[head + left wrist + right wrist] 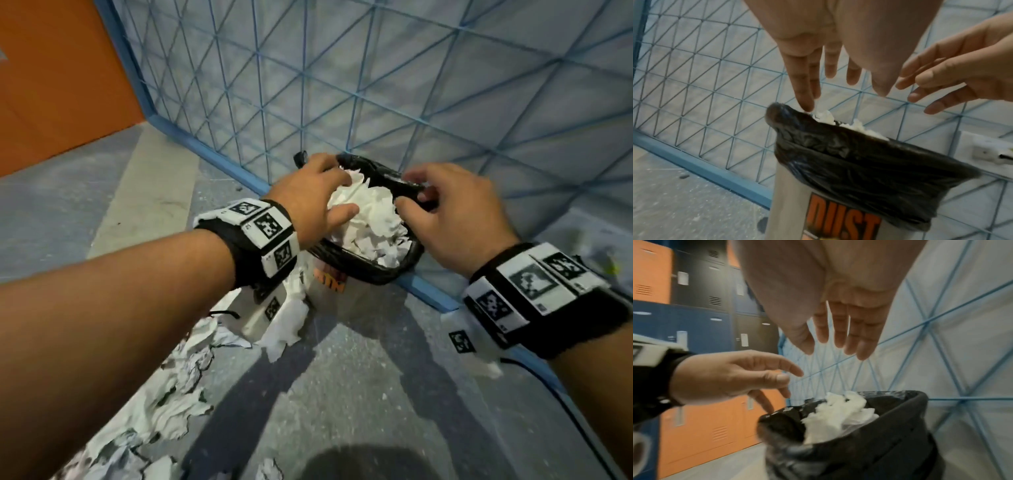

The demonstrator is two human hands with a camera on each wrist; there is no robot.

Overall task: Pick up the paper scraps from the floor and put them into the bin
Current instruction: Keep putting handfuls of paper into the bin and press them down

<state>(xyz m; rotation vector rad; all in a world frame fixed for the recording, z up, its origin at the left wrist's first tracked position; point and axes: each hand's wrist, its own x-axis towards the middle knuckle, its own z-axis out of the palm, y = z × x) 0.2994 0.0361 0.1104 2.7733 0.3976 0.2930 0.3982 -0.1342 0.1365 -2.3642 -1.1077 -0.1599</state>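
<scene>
A white bin [329,301] lined with a black bag [373,274] stands against a blue wire fence; orange "DUST" lettering [842,220] shows on its side. White crumpled paper [370,222] fills it to the rim [838,415]. My left hand [318,198] hovers over the bin's left side, fingers spread and straight [807,91], holding nothing. My right hand [442,212] hovers over the right side, fingers relaxed and empty [851,339]. More paper scraps [171,401] lie on the grey floor at the lower left.
The blue wire fence [342,85] runs behind the bin. Orange, blue and dark lockers [694,305] stand to the left. A black cable [555,401] trails across the floor at the right. A white socket plate [990,152] sits low behind the fence.
</scene>
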